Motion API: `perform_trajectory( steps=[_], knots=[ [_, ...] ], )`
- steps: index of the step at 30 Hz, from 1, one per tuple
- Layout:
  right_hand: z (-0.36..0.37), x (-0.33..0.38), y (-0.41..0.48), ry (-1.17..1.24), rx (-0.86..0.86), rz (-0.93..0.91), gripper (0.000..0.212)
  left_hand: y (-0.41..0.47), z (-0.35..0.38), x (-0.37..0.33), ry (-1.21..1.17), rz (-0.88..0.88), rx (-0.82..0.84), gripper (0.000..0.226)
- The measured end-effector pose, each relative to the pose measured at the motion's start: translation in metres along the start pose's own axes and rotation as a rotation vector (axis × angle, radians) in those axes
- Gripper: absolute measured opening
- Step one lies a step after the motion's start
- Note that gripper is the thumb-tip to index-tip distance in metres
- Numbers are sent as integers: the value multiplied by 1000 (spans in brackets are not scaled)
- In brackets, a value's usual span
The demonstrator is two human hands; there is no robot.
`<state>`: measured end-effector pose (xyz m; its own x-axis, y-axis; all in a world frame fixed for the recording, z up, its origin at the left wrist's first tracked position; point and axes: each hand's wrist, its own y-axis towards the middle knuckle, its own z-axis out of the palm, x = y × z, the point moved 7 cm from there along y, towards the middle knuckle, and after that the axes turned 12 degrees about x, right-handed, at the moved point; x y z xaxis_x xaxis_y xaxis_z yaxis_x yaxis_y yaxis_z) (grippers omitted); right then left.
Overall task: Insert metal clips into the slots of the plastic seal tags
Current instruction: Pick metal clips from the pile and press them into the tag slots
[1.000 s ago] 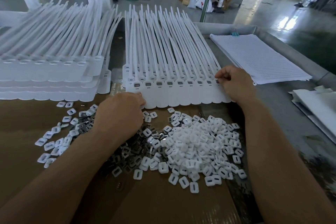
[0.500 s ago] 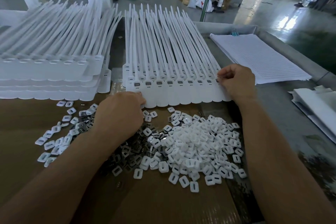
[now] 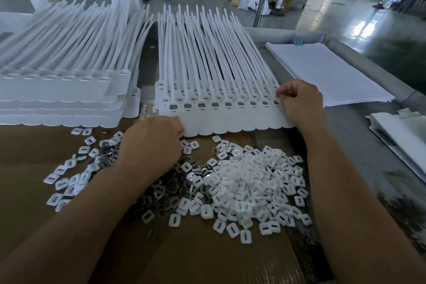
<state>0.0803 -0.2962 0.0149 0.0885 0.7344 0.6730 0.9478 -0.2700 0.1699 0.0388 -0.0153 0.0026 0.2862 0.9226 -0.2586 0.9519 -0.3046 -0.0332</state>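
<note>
1. Hardly anything has moved in the last second. Your right hand [image 3: 299, 104] has only edged slightly at the right end of the top row, and your left hand [image 3: 149, 145] stays on the loose parts.
2. Your right thumb and forefinger are drawn together at the last of the slots [image 3: 228, 104]. Whether a clip sits between them is hidden, so I cannot tell.
3. Your left hand lies knuckles up with its fingers curled under, out of sight. I cannot tell if it holds anything.
4. The seal tags [image 3: 219, 76] lie stacked mid-worktop [image 3: 345, 136], heads toward you and straps toward the far edge. The metal clips [image 3: 170, 191] form a dark heap on the cardboard [image 3: 207, 256] at the near edge, just in front of the tag heads.
5. The last clip could seat crooked or only halfway, because you press at the very end of the row, where the mat can lift or slide.
6. Your left hand could rake the white caps [image 3: 249, 180] into the clips, or push parts under the tags, so you may pick the wrong piece or two nested clips.
7. Counted:
   - two hands
   - two stacks of tags, counting the left stack [image 3: 57, 90]
   - nine slots showing in the top row, eight plainly grey with metal and the ninth at your fingertips
   - one pad of lined paper [image 3: 327, 71] toward the right edge
   - caps and clips too many to count
</note>
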Motion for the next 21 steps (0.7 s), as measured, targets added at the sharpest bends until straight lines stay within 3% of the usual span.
perform_trajectory(
  steps=[7, 16, 21],
  knots=[
    [5, 50, -16, 64, 75, -204, 14, 1, 1, -1, 5, -7, 8, 31],
    [72, 100, -69, -78, 808, -409, 9, 2, 1, 0, 15, -18, 15, 33],
    [83, 100, -78, -180, 937, -384, 13, 2, 1, 0, 9, -24, 1, 33]
  ],
)
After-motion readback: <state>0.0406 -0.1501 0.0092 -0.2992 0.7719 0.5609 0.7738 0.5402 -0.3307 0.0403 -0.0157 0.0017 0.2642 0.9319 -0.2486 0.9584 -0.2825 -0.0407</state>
